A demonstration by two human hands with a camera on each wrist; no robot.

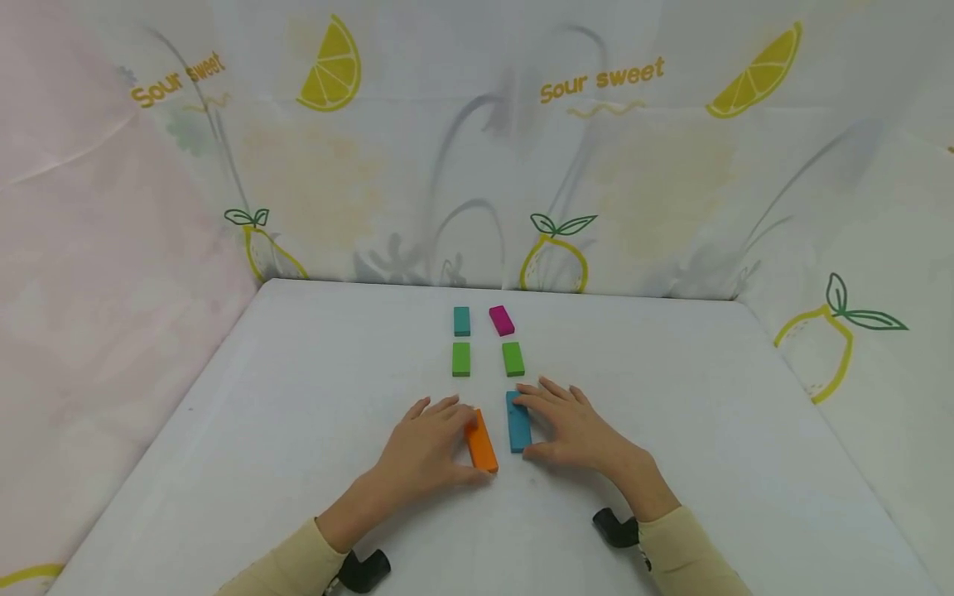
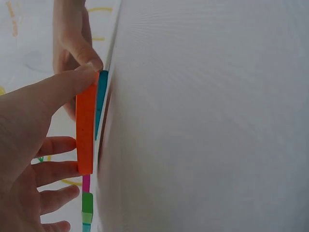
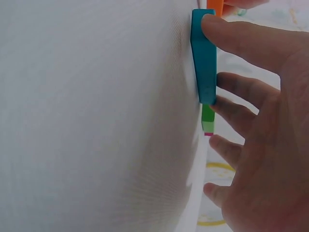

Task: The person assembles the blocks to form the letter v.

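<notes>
Thumb at the near end and fingertips at the far end, my left hand (image 1: pixel 425 451) pinches a long orange block (image 1: pixel 484 447) on the white table. In the left wrist view the orange block (image 2: pixel 86 130) spans from the thumb to the fingers, the outer fingers spread loosely. My right hand (image 1: pixel 577 430) holds a long blue block (image 1: pixel 519 430) the same way, just right of the orange one. The right wrist view shows the thumb on one end of the blue block (image 3: pixel 205 63) and fingertips by its other end. The two blocks lie apart, the orange one slightly slanted.
Beyond the hands lie two green blocks (image 1: pixel 461 361) side by side with a gap. Behind them are a teal block (image 1: pixel 462 321) on the left and a tilted magenta block (image 1: pixel 503 320) on the right. A lemon-print cloth (image 1: pixel 417 149) encloses the white table (image 1: pixel 320 356).
</notes>
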